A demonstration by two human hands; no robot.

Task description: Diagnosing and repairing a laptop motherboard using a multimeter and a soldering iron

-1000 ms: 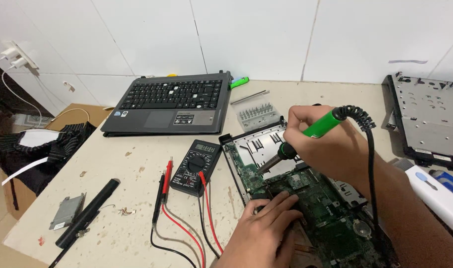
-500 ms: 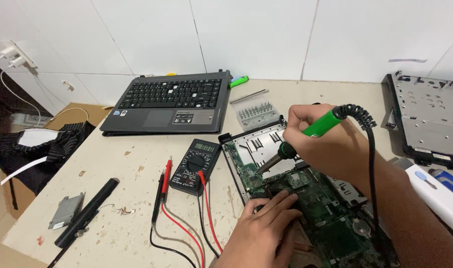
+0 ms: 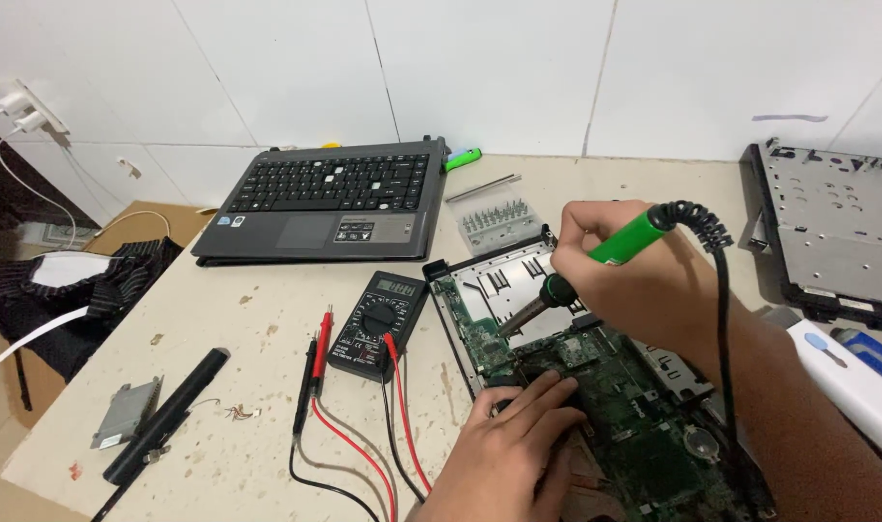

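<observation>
Head view: right hand point(image 3: 634, 280) holds soldering iron point(image 3: 595, 261) on circuit board point(image 3: 634, 425).

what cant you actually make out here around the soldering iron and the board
- Head view: where the tip of the soldering iron meets the circuit board is too small to tell whether they touch.
- The board's near corner is covered by the left hand; the frame's bottom edge cuts off the rest.
- The right hand hides the iron's handle inside its grip.
- The multimeter screen is too small to read.
- The metal chassis is cut off by the right edge.
</observation>
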